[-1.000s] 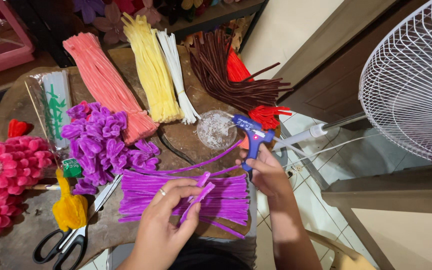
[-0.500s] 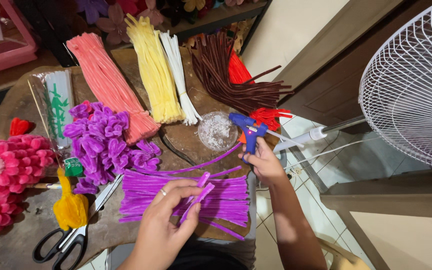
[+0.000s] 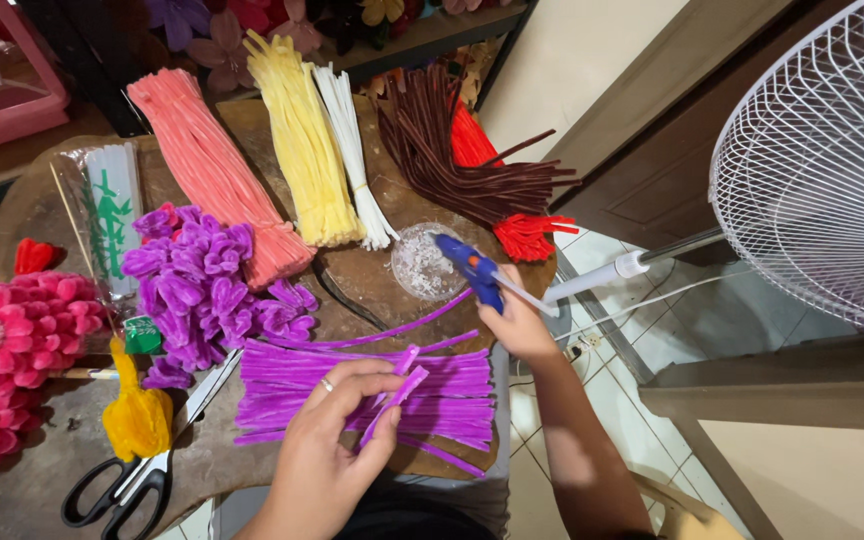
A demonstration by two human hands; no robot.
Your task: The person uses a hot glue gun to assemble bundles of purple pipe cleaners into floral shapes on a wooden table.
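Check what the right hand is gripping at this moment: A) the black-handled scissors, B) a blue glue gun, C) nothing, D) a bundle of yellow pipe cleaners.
B: the right hand is closed around the blue glue gun, its nozzle towards the small clear dish; the scissors lie untouched on the table.

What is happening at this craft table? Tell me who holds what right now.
A person works over a wooden table. The right hand grips a blue glue gun, its nozzle pointing toward a small clear dish. The left hand pinches a folded purple pipe cleaner above a pile of purple pipe cleaners. Bundles in pink, yellow, white, brown and red lie beyond, with scissors at the left.
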